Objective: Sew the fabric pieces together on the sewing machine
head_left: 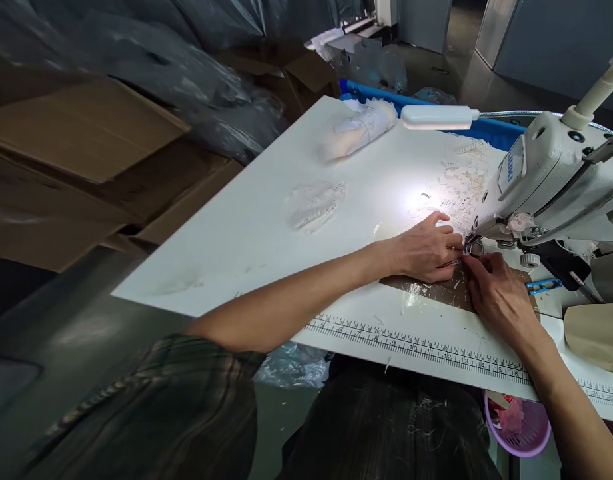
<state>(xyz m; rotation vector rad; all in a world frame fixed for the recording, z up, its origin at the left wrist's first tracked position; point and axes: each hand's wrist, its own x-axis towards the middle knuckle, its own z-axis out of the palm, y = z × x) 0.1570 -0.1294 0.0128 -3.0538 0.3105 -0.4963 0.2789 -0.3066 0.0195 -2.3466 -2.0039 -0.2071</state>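
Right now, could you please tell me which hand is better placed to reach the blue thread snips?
Probably the right hand: the blue thread snips lie just to its right, while the left hand is farther away, on the other side of it.

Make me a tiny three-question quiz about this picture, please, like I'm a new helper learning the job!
1. Which hand is closer to the blue tool?
2. True or false: the purple basket is lower than the tabletop.
3. Fill in the blank: the left hand is beside the needle end of the white ____.

Key:
1. The right hand.
2. True.
3. Sewing machine.
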